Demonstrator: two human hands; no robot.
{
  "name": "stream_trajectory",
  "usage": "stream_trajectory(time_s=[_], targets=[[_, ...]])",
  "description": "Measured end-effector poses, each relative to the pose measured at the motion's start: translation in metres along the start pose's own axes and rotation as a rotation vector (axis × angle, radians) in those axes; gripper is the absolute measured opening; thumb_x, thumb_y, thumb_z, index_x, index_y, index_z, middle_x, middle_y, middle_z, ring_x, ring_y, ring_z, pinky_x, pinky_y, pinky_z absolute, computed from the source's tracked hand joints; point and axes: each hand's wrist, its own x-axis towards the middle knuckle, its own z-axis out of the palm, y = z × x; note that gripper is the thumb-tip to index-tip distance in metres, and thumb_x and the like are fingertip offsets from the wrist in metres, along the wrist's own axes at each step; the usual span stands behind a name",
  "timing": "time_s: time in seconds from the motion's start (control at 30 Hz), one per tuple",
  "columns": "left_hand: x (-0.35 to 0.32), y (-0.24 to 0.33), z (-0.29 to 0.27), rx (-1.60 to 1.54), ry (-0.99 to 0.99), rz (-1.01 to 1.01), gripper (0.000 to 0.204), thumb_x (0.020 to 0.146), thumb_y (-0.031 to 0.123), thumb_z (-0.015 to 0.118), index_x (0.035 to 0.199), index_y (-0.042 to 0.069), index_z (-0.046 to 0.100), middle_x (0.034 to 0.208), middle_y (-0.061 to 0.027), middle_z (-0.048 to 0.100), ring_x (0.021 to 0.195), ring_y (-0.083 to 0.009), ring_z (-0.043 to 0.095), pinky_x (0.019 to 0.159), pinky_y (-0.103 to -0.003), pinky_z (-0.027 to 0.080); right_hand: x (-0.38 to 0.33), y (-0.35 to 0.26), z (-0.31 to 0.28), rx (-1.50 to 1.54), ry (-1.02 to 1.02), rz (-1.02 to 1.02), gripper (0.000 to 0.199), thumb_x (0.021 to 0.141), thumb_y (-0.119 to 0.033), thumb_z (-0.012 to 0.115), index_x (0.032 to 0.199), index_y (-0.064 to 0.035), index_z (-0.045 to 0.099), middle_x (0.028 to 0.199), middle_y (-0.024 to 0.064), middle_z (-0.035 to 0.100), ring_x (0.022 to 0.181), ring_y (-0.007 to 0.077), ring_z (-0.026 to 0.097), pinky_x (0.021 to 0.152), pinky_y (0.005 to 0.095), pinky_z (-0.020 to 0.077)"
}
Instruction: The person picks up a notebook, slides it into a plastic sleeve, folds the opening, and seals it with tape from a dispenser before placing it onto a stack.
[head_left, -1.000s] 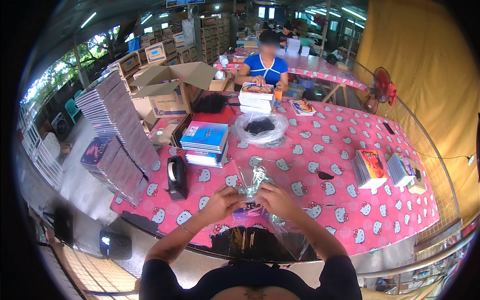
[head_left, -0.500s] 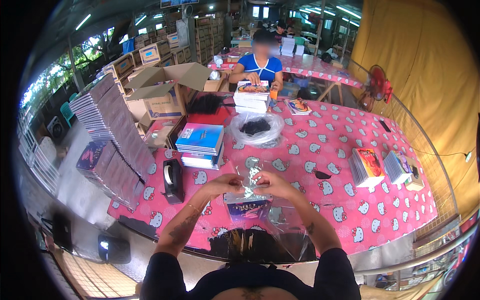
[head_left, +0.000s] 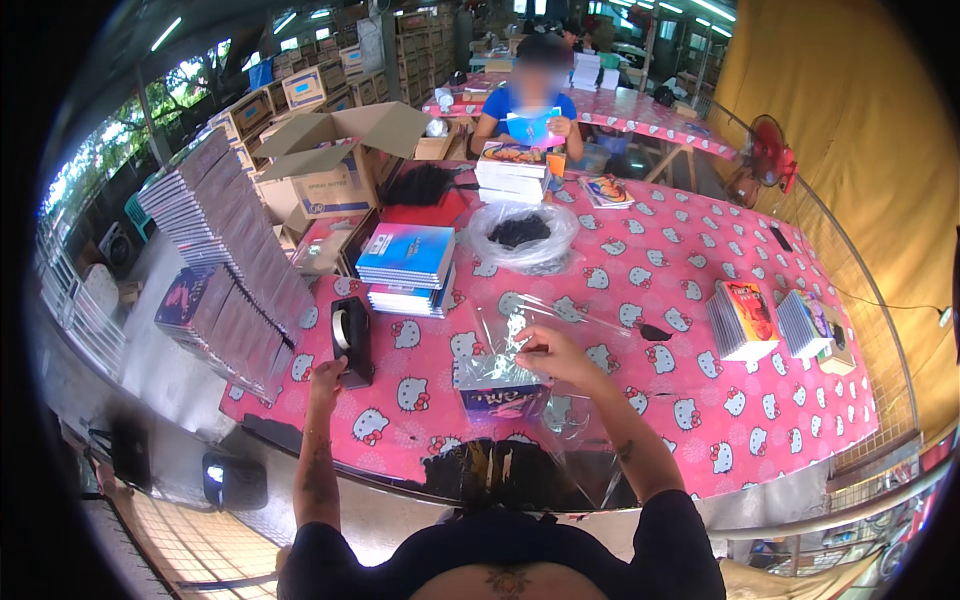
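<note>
A purple-covered stack of notebooks [head_left: 503, 402] stands in front of me near the table edge. Clear plastic film [head_left: 490, 370] lies over its top and spreads out around it. My right hand [head_left: 552, 357] is closed in a pinch on the film above the stack. To the left, my left hand [head_left: 326, 380] has its fingers closed at the near end of a black tape dispenser [head_left: 352, 340], touching it. Any strip of tape between those fingers is too small to make out.
Blue notebooks [head_left: 408, 256] are stacked behind the dispenser, and a tall notebook pile [head_left: 225, 250] rises at left. A plastic bag with black contents [head_left: 522, 235] sits mid-table. Notebook stacks [head_left: 742, 322] stand at right. Across the table, a person holds a blue booklet [head_left: 535, 130].
My left hand has left the film and moved left to the tape dispenser. My right hand stays at the film, shifted slightly right. The person opposite has lifted a blue booklet.
</note>
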Motion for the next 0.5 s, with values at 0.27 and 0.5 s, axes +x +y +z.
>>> stream_trajectory(time_s=[0.27, 0.5], targets=[[-0.005, -0.085, -0.012, 0.016, 0.252, 0.315, 0.031, 0.084, 0.03, 0.07, 0.103, 0.006, 0.069, 0.083, -0.0097, 0.07, 0.072, -0.018, 0.066, 0.062, -0.035, 0.048, -0.001, -0.007, 0.0, -0.053, 0.003, -0.013, 0.037, 0.088, -0.016, 0.073, 0.119, -0.0023, 0.058, 0.099, 0.0058, 0.069, 0.094, 0.0117, 0.062, 0.082, 0.0275, 0.0491], [-0.09, 0.172, 0.105, 1.153, 0.082, 1.029, 0.016, 0.087, 0.018, 0.061, 0.09, 0.003, 0.066, 0.09, -0.0182, 0.069, 0.085, -0.0363, 0.067, 0.073, -0.046, 0.052, -0.005, -0.006, 0.002, -0.039, 0.04, 0.024, 0.036, 0.09, -0.015, 0.07, 0.121, -0.0048, 0.057, 0.098, 0.0058, 0.069, 0.092, 0.0122, 0.062, 0.08, 0.0274, 0.0486]])
